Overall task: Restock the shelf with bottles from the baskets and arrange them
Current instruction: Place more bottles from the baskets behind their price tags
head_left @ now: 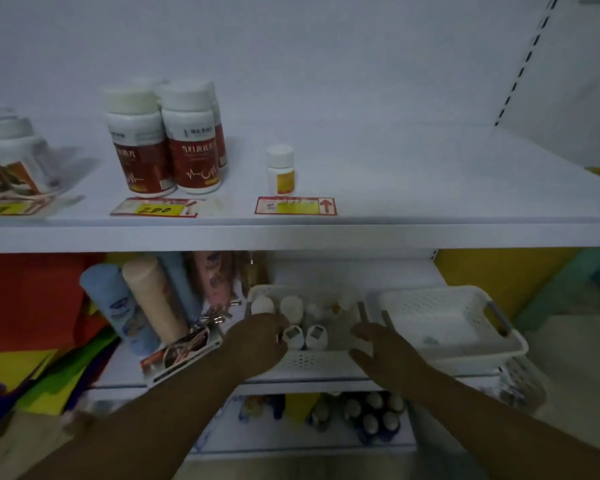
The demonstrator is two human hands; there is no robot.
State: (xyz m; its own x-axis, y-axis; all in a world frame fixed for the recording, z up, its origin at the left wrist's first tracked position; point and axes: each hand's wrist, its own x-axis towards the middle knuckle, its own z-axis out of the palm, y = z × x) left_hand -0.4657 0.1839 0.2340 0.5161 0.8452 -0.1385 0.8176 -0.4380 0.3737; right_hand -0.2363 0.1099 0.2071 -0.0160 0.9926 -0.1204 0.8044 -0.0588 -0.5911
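Left grip (260, 342), right grip (378, 349) bare; forearms (174, 405) bare to frame edge.

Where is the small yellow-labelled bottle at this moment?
The small yellow-labelled bottle stands upright on the upper shelf in the head view, right of the red-labelled bottles and just behind the red-arrow price tag.
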